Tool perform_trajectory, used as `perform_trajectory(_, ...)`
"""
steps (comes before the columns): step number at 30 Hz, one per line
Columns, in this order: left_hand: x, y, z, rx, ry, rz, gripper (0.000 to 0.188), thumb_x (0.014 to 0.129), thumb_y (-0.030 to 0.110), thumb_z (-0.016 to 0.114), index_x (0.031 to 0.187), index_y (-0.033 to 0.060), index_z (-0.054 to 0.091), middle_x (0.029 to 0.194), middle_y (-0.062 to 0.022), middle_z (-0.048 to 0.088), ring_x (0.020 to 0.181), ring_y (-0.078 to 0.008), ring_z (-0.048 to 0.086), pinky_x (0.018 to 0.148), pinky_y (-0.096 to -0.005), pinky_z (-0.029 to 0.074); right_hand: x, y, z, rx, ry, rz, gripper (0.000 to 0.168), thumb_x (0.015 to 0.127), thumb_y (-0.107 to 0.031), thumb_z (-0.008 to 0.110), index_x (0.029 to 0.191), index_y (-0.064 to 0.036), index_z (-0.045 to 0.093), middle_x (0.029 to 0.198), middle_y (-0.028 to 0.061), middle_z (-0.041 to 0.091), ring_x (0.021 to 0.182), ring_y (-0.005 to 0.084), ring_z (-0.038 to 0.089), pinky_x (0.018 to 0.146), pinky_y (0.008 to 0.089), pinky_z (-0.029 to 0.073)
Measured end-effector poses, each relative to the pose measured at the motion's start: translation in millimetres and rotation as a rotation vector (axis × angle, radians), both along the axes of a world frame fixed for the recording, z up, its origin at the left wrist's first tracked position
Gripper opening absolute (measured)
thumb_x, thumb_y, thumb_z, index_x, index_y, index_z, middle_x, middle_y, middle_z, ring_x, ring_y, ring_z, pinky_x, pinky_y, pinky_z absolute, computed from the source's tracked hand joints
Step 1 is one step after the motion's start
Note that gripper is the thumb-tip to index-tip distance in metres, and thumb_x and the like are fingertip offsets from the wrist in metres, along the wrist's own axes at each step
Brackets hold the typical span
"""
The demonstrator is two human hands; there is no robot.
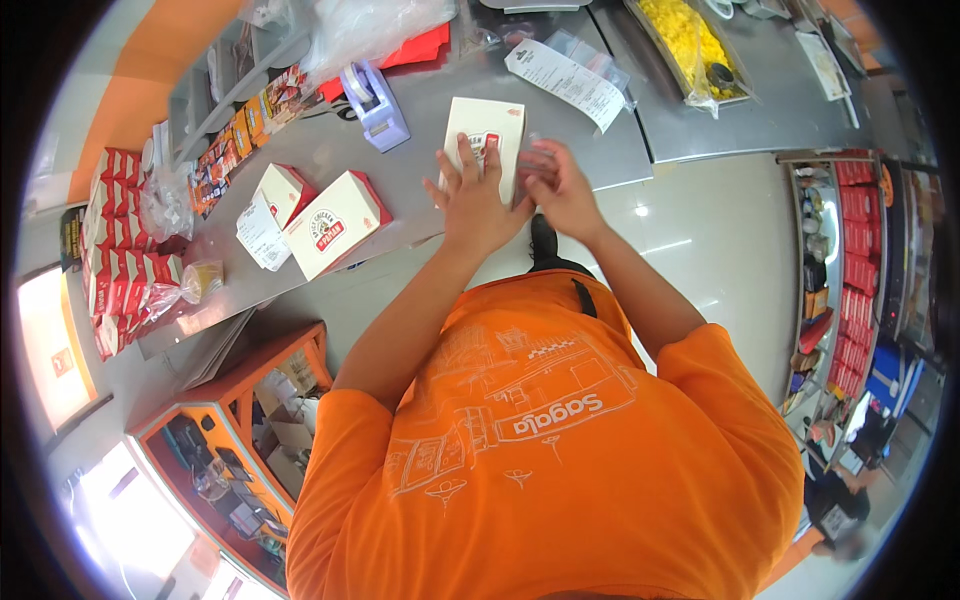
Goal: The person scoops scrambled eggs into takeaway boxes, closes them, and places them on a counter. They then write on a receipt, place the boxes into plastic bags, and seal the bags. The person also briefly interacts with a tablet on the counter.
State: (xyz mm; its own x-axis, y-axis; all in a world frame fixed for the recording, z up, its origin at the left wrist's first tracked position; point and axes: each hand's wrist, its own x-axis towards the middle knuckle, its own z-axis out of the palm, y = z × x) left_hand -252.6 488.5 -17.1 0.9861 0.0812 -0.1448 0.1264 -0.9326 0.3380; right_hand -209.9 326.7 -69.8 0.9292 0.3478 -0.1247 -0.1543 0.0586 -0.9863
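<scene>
A cream cardboard food box (480, 116) with a red printed logo sits on the steel table in front of me. My left hand (476, 199) is spread across its top, fingers over the left part and thumb at the near right corner, holding it. Beside the box's right side is my right hand (559, 184), its fingers bent and partly blurred. Whether something thin and clear is between those fingers, I cannot tell. Farther left, a lilac tape dispenser (382, 112) carries a roll of tape.
Two more boxes, one large (330, 225) and one smaller (281, 187), rest at left by a printed receipt (262, 232). Another receipt (566, 82) lies on clear bags. Red-and-cream boxes (124, 247) are stacked far left. A tray of yellow food (686, 45) stands at upper right.
</scene>
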Motion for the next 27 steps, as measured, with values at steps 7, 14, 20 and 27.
perform_trajectory(7,1.4,-14.8,-37.1,0.194,-0.120,0.057,0.076,0.093,0.046,0.064,0.158,0.0128,0.041,0.166,-0.0259,0.024,0.148,-0.0616,0.016,0.108,-0.0800,0.019,32.8,-26.4,23.2,-0.188,-0.102,0.185,0.028,0.106,-0.015,0.058,0.131,-0.003,0.059,0.129,0.0136,0.065,0.113,0.0170,0.065,0.094,0.0314,0.053)
perform_trajectory(14,4.8,-19.6,-38.8,0.310,-0.214,0.028,0.067,0.093,0.043,0.063,0.151,0.0109,0.052,0.162,-0.0250,0.033,0.143,-0.0603,0.027,0.099,-0.0753,0.030,71.9,-21.7,24.3,-0.341,0.035,0.455,0.028,0.103,-0.026,0.062,0.105,0.000,0.071,0.089,0.0086,0.073,0.080,0.0168,0.067,0.077,0.0308,0.052)
perform_trajectory(20,5.9,-16.4,-39.0,0.280,-0.256,0.022,0.065,0.091,0.042,0.063,0.147,0.0091,0.055,0.160,-0.0249,0.036,0.143,-0.0598,0.027,0.098,-0.0731,0.031,82.1,2.9,29.4,-0.635,-0.030,0.446,0.035,0.093,-0.034,0.069,0.088,0.000,0.077,0.081,0.0155,0.074,0.074,0.0257,0.070,0.074,0.0376,0.054)
perform_trajectory(27,4.3,-12.8,-42.0,0.289,-0.280,0.002,0.067,0.091,0.044,0.065,0.147,0.0074,0.055,0.158,-0.0261,0.038,0.139,-0.0602,0.031,0.093,-0.0721,0.033,88.3,6.8,30.7,-0.794,-0.069,0.502,0.040,0.088,-0.040,0.073,0.081,-0.001,0.077,0.078,0.0211,0.072,0.074,0.0355,0.071,0.073,0.0426,0.056)
